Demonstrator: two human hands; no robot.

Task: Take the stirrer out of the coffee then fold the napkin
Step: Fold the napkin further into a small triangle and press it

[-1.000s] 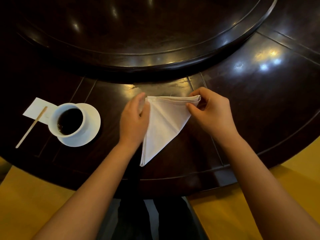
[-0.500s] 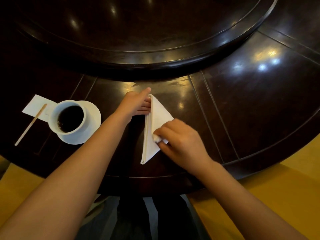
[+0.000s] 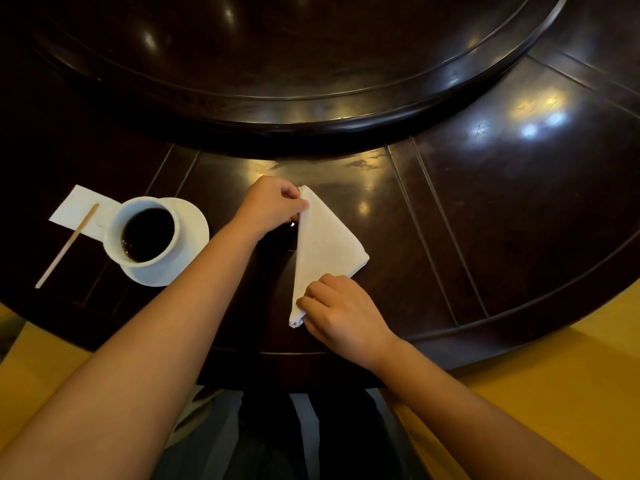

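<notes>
The white napkin (image 3: pixel 325 244) lay folded in a narrow triangle on the dark polished table (image 3: pixel 502 209). The left hand (image 3: pixel 273 204) pinched its far corner, fingers curled closed; the right hand (image 3: pixel 341 313) pinched its near tip. One stirrer (image 3: pixel 67 245) lay left of one coffee cup (image 3: pixel 143 233), its far end on a paper slip (image 3: pixel 81 209).

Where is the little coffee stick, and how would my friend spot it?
On the dark round table, look left to the white coffee cup on its saucer. The wooden stirrer lies just left of it, its far end on a white paper napkin: the only thin tan stick there.
</notes>
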